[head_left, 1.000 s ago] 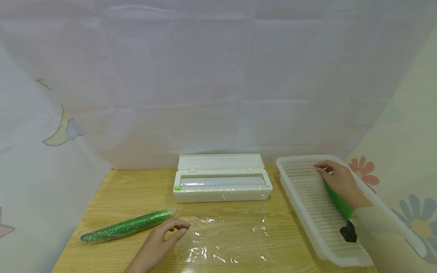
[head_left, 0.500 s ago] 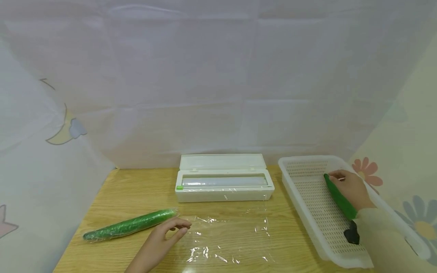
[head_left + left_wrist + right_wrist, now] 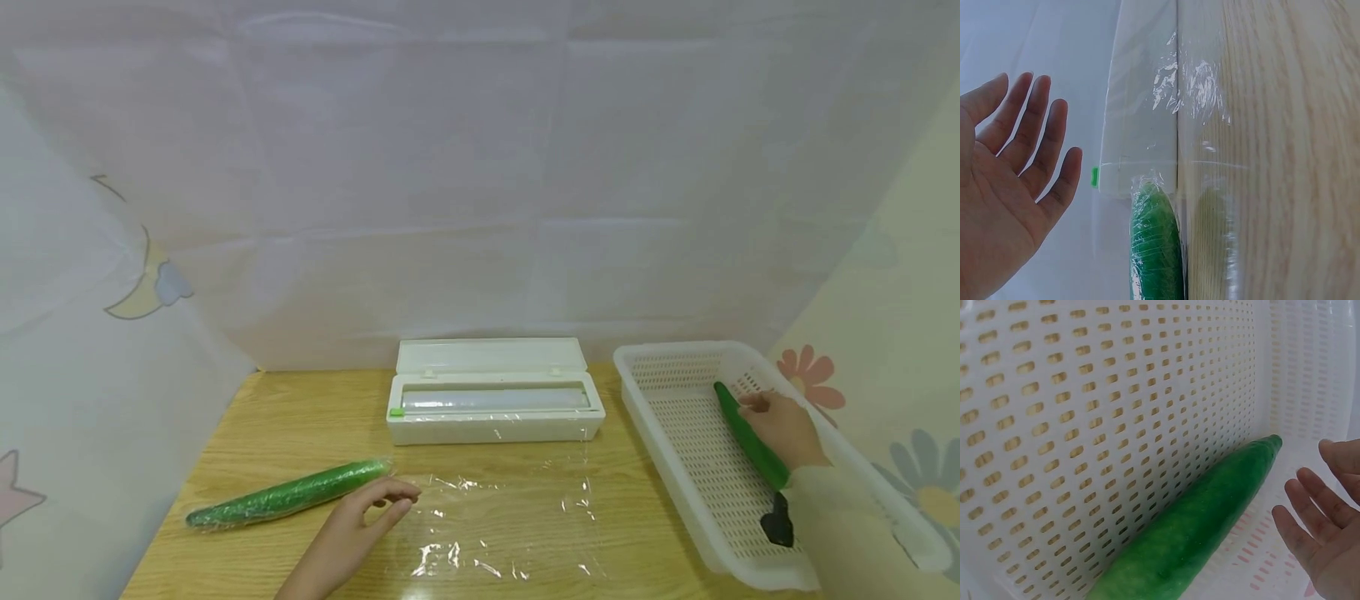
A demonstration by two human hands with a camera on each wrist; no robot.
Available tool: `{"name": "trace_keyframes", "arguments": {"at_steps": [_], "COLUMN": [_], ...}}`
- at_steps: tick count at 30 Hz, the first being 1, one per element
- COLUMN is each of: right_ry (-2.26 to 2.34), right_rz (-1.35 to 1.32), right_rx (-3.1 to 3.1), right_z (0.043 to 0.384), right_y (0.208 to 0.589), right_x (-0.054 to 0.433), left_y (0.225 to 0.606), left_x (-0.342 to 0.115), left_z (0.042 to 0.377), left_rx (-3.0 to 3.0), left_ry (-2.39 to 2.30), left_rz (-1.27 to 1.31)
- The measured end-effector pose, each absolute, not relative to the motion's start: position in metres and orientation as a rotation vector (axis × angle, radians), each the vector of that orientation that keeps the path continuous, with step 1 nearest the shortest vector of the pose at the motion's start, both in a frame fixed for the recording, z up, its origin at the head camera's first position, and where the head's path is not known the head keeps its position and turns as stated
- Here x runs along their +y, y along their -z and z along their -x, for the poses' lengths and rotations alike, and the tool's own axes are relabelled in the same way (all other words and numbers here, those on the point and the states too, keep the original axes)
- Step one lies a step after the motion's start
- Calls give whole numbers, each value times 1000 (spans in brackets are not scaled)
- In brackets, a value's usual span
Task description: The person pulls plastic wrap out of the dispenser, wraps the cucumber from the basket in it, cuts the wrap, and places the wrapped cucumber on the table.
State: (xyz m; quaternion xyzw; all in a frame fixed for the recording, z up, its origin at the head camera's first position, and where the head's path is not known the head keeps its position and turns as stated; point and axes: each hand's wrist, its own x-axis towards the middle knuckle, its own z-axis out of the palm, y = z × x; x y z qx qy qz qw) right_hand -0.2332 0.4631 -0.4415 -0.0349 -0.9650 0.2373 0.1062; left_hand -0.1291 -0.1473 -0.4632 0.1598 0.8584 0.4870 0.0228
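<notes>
A cucumber (image 3: 750, 437) lies lengthwise in the white perforated basket (image 3: 637, 417), its dark skin bare. Just right of it, inside the basket, is my right hand (image 3: 783, 429), fingers loosely bent and holding nothing. The right wrist view has a gap between the fingertips (image 3: 1282, 515) and the cucumber. A second cucumber (image 3: 288, 497), wrapped in clear film, rests on the table at the left. My left hand (image 3: 356, 529) is relaxed and holds nothing, beside this cucumber's right end. A sheet of cling film (image 3: 495, 517) spreads over the table right of the left hand.
At the back middle stands a white cling film dispenser (image 3: 495, 429) with its lid raised, a film roll (image 3: 495, 398) and a green slider (image 3: 396, 412). A small black object (image 3: 777, 521) shows by the right sleeve. Printed cloth (image 3: 480, 167) hangs behind the wooden table (image 3: 300, 408).
My right hand has shifted right and slightly nearer, off the cucumber's far end, which now shows. The left hand stays in place. The view has shifted slightly.
</notes>
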Motion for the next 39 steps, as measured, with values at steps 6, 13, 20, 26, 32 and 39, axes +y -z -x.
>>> {"name": "trace_keyframes", "arguments": {"at_steps": [6,13,20,26,32,39], "right_ry": [-678,-731,-764,-796,-815,-850], "right_rz": [92,136,146,136,111,78], "right_rx": [-2870,-2940,-2953,-2983,-3006,-3051], "right_z": [232,226,227,228,225,227], "right_y": [447,454,458,462,466,471], "right_x": [468,472,473,473,474,480], "left_y": [464,465,466,467,466,466], "left_x": [-147,-148,-150,-151,-150,-150], "left_z": [129,130,130,130,130,130], "left_rx": [2663,2659,2649,2670,2674,2676], "left_ry": [-1511,-1506,-1533,-1523,-1533,-1540], "left_rz": [-480,-484,-485,-471,-475,-508]}}
